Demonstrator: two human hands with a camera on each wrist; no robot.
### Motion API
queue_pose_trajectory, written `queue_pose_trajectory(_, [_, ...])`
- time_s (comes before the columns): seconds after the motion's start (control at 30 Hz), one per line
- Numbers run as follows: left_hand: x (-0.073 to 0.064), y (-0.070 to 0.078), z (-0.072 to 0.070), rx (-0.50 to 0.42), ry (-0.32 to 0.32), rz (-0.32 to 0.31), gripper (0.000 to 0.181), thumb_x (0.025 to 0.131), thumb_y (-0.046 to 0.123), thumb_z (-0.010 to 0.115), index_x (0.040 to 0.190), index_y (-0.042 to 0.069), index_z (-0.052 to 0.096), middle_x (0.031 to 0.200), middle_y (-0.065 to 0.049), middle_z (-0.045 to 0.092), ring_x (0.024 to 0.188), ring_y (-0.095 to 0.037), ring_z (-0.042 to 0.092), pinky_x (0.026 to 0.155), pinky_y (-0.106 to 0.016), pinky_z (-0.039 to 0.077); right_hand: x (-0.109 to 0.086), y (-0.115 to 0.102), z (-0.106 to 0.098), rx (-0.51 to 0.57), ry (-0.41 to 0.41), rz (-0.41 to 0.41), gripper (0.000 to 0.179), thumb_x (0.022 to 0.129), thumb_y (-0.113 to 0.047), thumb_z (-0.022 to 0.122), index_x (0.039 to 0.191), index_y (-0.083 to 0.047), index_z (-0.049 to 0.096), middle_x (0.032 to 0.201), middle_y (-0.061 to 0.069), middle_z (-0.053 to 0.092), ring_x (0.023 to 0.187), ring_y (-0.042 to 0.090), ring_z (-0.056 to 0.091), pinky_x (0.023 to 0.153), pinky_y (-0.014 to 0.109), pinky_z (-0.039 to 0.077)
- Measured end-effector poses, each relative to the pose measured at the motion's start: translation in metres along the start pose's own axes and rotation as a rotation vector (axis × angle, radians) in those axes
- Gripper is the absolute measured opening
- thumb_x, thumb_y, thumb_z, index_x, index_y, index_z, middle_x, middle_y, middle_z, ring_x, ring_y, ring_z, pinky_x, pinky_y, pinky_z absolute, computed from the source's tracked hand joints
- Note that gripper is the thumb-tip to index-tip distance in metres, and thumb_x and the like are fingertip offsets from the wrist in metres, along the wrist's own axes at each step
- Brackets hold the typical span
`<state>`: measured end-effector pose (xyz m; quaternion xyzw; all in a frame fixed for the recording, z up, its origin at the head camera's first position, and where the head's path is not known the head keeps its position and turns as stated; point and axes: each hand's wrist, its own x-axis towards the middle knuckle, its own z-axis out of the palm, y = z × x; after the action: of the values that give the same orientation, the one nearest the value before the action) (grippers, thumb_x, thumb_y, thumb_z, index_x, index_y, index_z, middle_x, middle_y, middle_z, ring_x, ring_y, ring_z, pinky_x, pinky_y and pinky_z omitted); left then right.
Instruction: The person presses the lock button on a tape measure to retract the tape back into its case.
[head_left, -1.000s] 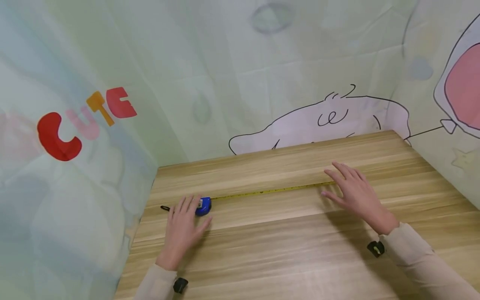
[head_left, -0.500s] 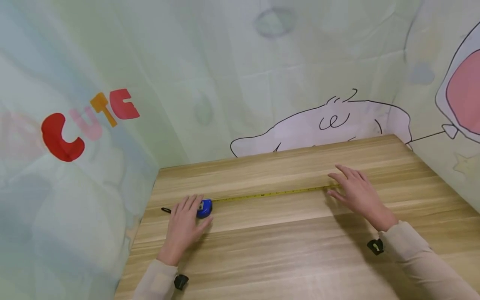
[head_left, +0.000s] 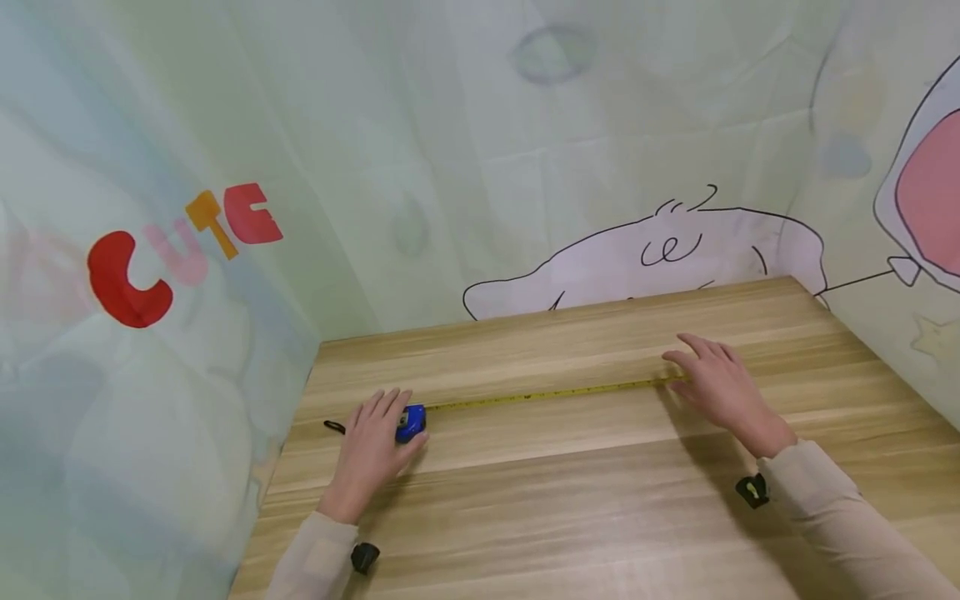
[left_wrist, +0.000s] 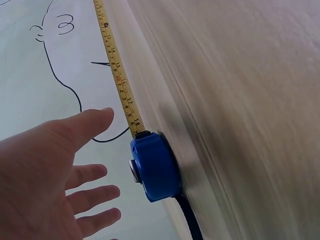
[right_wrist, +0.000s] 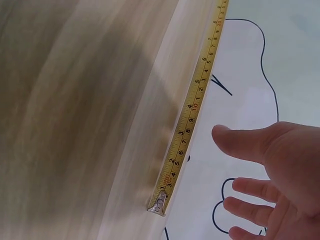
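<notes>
A blue tape measure [head_left: 412, 425] lies on the wooden tabletop with its yellow blade [head_left: 555, 394] drawn out in a line to the right. My left hand [head_left: 369, 454] hovers over the case and partly covers it in the head view. In the left wrist view a gap separates its spread thumb and fingers from the case [left_wrist: 157, 167]. Near the blade's far end is my right hand [head_left: 726, 392], fingers extended and loosely bent. The right wrist view shows the metal end hook [right_wrist: 158, 204] flat on the wood, with the thumb apart from the blade.
The wood-grain tabletop [head_left: 525, 508] meets printed fabric walls at its back, left and right edges. A black wrist strap [head_left: 334, 427] trails from the left of the case. Dark devices sit at both wrists, such as the right wrist camera [head_left: 752, 490].
The right hand has shifted slightly, its thumb now closer to the fingers above the blade's end. My left hand stays over the case. The whole head view has tilted a little.
</notes>
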<state>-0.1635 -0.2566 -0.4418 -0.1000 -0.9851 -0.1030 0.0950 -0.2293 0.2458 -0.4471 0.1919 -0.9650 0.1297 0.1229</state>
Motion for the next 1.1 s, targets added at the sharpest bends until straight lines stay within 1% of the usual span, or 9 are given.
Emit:
queue_pose_trajectory(0.13, [0.001,-0.002,-0.001,0.005,-0.023,-0.011,0.07,0.096,0.033,0.08,0.152,0.002,0.053,0.154,-0.025,0.053,0.146,-0.049,0.044,0.118,-0.07,0.031,0.005,0.001,0.0,0.013,-0.011,0.01,0.04,0.088,-0.007,0.083,0.126,-0.003,0.072,0.15,0.035,0.05,0.135,0.057,0.049,0.111,0.072,0.035])
queue_pose_trajectory(0.3, [0.002,-0.007,0.0,0.012,-0.038,-0.021,0.069,0.096,0.033,0.08,0.152,0.002,0.053,0.154,-0.025,0.054,0.145,-0.048,0.045,0.118,-0.069,0.031,0.009,0.003,-0.001,0.021,-0.046,0.026,0.035,0.089,-0.007,0.081,0.123,-0.003,0.073,0.151,0.035,0.05,0.137,0.057,0.047,0.113,0.073,0.033])
queue_pose_trajectory(0.57, [0.002,-0.01,0.003,0.008,-0.055,-0.012,0.069,0.096,0.031,0.081,0.151,0.001,0.054,0.152,-0.026,0.054,0.145,-0.049,0.046,0.118,-0.069,0.032,0.007,0.015,0.003,-0.006,-0.086,0.049,0.032,0.088,-0.004,0.079,0.119,-0.001,0.072,0.147,0.036,0.052,0.134,0.058,0.048,0.111,0.073,0.034])
queue_pose_trajectory(0.77, [0.0,-0.01,0.005,0.004,-0.046,-0.011,0.068,0.095,0.03,0.081,0.151,0.0,0.054,0.151,-0.026,0.055,0.144,-0.049,0.047,0.118,-0.069,0.032,0.004,0.021,0.008,-0.011,-0.089,0.056,0.032,0.087,-0.002,0.078,0.119,-0.001,0.072,0.144,0.037,0.055,0.129,0.06,0.052,0.108,0.073,0.036])
queue_pose_trajectory(1.1, [0.001,-0.009,0.009,-0.004,-0.027,0.0,0.066,0.096,0.028,0.081,0.149,0.0,0.055,0.15,-0.026,0.056,0.143,-0.049,0.047,0.118,-0.067,0.034,0.002,0.028,0.009,-0.016,-0.088,0.064,0.032,0.087,0.0,0.076,0.119,0.001,0.072,0.138,0.035,0.059,0.125,0.058,0.056,0.105,0.073,0.038])
